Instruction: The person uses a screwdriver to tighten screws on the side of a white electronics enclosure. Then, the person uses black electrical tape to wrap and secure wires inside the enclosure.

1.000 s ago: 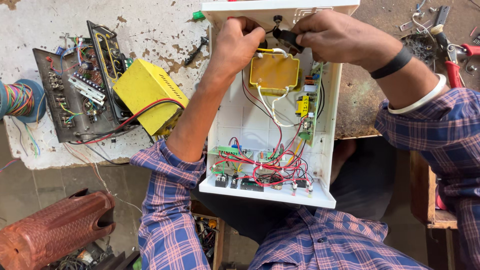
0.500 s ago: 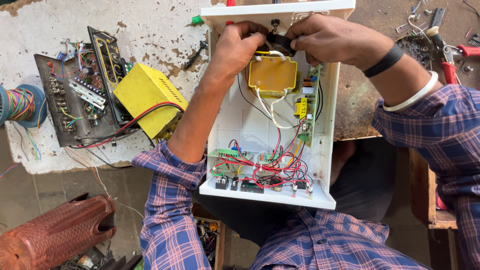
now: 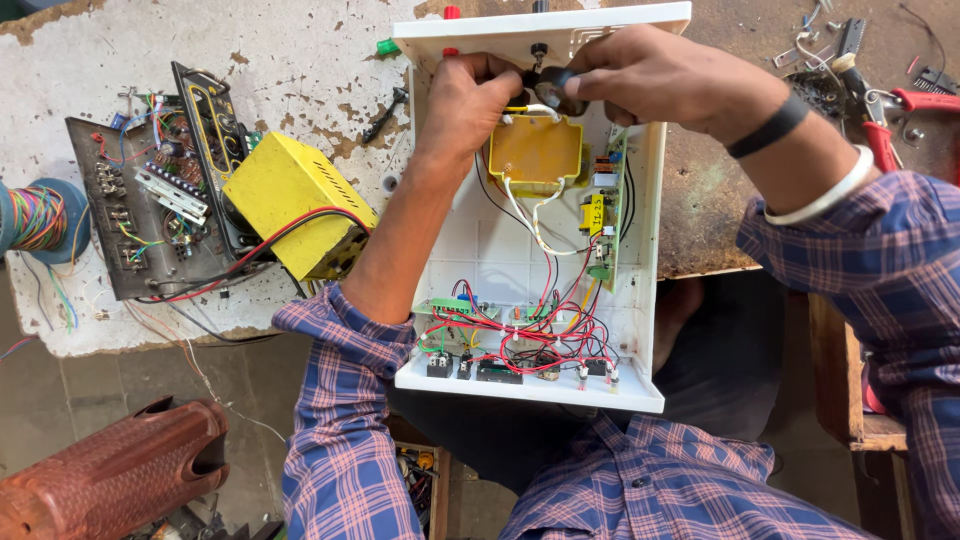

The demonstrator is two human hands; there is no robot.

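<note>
An open white plastic case [image 3: 640, 250] lies in front of me, partly over my lap. Inside it are a yellow transformer [image 3: 535, 152], a green circuit board [image 3: 602, 215] along the right wall and a tangle of red, black and white wires [image 3: 520, 345] near the front edge. My left hand [image 3: 468, 100] reaches into the far end of the case, fingers curled by the top of the transformer. My right hand [image 3: 650, 75] pinches a small black part [image 3: 556, 83] with wires at the case's far wall. The fingertips hide what exactly is gripped.
To the left on the chipped white bench sit a yellow metal box [image 3: 290, 205] and an opened dark chassis [image 3: 155, 205] full of components. A coloured wire spool [image 3: 35, 215] is at the far left. Red-handled pliers [image 3: 900, 110] and small parts lie at the right. A reddish ribbed casing [image 3: 110, 470] is low left.
Both hands have stayed at the case's far end; the view has shifted slightly so the case sits a little lower in the frame. Fingers have shifted slightly around the black part.
</note>
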